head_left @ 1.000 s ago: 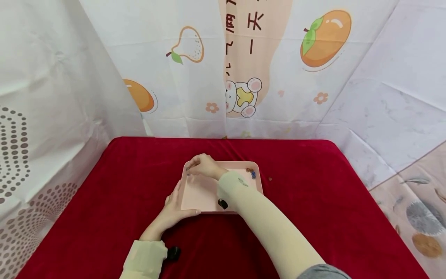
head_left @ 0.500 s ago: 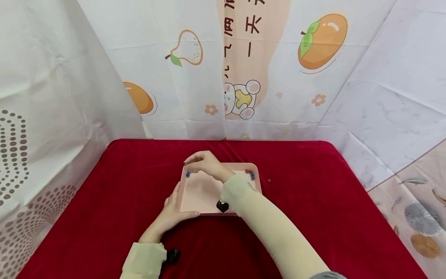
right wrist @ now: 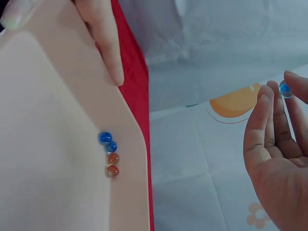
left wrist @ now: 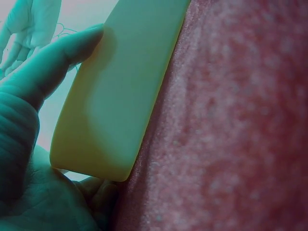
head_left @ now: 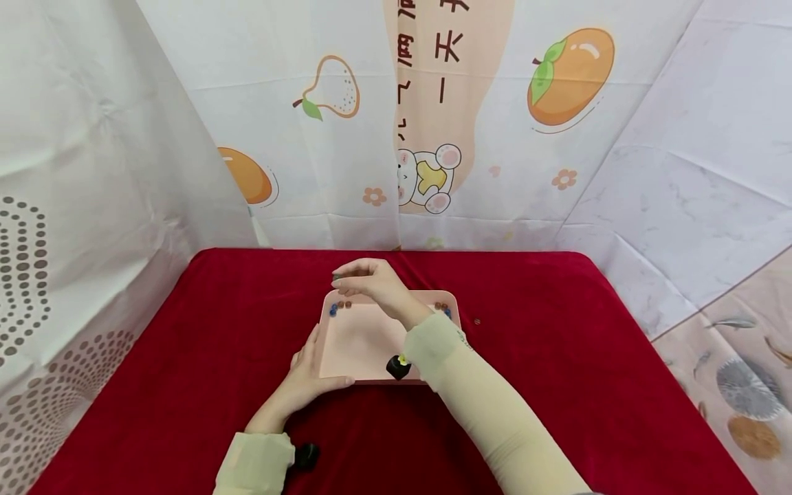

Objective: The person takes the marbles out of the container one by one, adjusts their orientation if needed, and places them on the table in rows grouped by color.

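Note:
My right hand (head_left: 382, 287) is raised over the far-left corner of a shallow pink tray (head_left: 365, 347). It pinches a clear and blue glass marble (right wrist: 286, 89) between thumb and fingertips. Below it, blue marbles (right wrist: 104, 138) and orange-brown marbles (right wrist: 113, 158) sit in a short row along that corner's walls. My left hand (head_left: 302, 379) rests around the near-left corner, its fingers straight along the left wall and its thumb across the near wall. In the left wrist view the thumb lies against the tray's outer side.
Several more brown and blue marbles (head_left: 447, 312) sit in the tray's far-right corner. One small marble (head_left: 477, 321) lies on the red cloth (head_left: 544, 357) to the tray's right. Printed white curtains (head_left: 346, 151) hang behind the table.
My right hand has lifted from the tray's far-left corner, up and slightly right, with the marble in its fingertips. The marbles left there have come into sight. My left hand stays put.

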Demonstrator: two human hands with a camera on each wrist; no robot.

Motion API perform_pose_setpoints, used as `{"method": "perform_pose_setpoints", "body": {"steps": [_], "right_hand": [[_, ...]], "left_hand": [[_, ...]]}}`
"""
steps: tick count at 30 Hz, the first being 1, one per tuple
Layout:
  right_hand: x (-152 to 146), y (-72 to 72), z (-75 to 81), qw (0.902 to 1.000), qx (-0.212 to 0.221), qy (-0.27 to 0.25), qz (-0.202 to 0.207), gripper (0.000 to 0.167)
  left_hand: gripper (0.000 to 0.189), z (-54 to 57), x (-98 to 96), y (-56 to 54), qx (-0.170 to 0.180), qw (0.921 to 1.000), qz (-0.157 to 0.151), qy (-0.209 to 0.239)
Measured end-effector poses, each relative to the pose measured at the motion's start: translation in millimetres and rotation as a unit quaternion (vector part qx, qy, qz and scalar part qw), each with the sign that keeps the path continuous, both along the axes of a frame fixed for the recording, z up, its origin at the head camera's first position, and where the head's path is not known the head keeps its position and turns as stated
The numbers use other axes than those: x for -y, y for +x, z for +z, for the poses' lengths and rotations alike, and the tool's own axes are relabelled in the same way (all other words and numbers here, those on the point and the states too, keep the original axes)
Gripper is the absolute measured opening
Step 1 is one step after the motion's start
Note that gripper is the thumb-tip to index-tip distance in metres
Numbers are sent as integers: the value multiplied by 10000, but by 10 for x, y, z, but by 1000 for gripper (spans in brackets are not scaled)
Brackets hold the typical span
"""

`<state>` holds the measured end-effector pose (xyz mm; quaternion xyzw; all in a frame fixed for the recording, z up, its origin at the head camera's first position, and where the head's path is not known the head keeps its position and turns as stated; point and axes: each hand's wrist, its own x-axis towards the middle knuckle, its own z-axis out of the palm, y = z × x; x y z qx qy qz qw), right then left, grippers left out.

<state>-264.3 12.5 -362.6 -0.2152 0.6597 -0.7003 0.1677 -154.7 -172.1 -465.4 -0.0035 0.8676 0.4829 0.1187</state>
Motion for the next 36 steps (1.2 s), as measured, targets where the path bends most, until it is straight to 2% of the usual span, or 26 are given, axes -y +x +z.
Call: {"method": "perform_pose_setpoints", "body": {"steps": [8, 16, 24, 30, 36], "right_hand": [[-119, 90, 31, 9997, -55, -105, -200, 28], [-256, 224, -92, 9985, 131, -459, -269, 24], [-319, 361, -268, 9987, 229, -396, -243, 25], [-380, 457, -345, 9978, 282, -469, -364, 15], [-483, 518, -381, 9967, 338, -535, -514, 17]], "left_hand": [[130, -3, -2, 3, 20, 10000, 1, 21], [130, -13, -11, 3, -1, 10000, -17, -23], [130, -7, -8, 2, -4, 10000, -21, -88], [130, -14, -6, 5, 3, 10000, -27, -78], [130, -21, -2, 5, -11, 10000, -14, -93]]}}
